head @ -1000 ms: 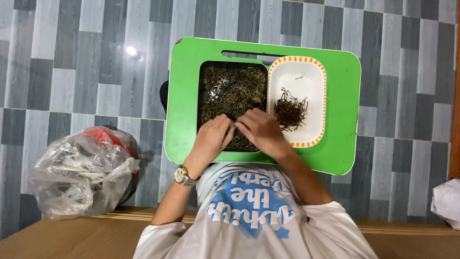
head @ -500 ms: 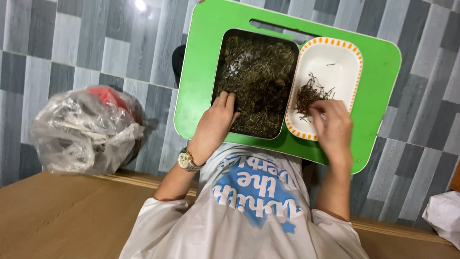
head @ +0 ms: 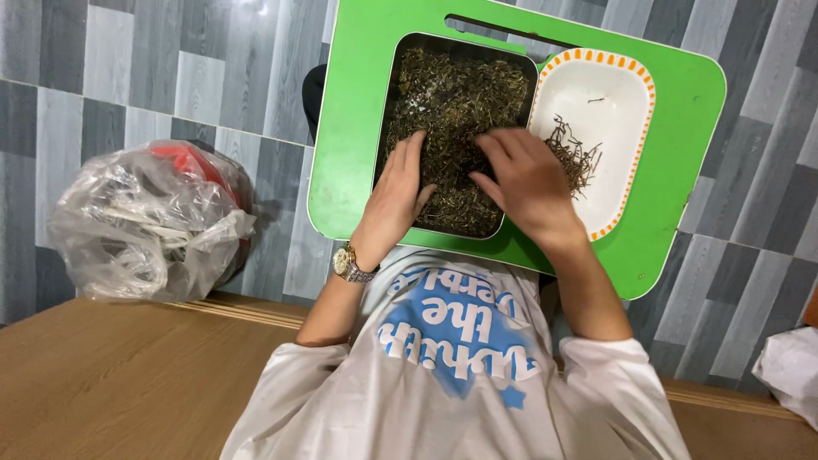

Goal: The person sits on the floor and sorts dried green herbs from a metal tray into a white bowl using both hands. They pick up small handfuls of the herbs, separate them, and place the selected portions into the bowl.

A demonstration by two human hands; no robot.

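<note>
Sorting the dry leaves (head: 452, 102) in the dark tray (head: 400, 60) on my green bench (head: 349, 128). My left hand (head: 400, 192) lies flat and open on them. My right hand (head: 524, 179) may be pinching a twig, hard to see. Next, careful fingers carry it to the white dish (head: 613, 94).

Bright, even indoor light. Faint glare patch on grey floor tiles (head: 269, 10) at 12 o'clock edge. Soft shadow beside the clear plastic bag (head: 145, 223) toward 3 o'clock. Green tray table (head: 682, 128) saturated, not blown out. Focus sharp at centre; slight wide-angle bending toward frame edges. No motion blur.
</note>
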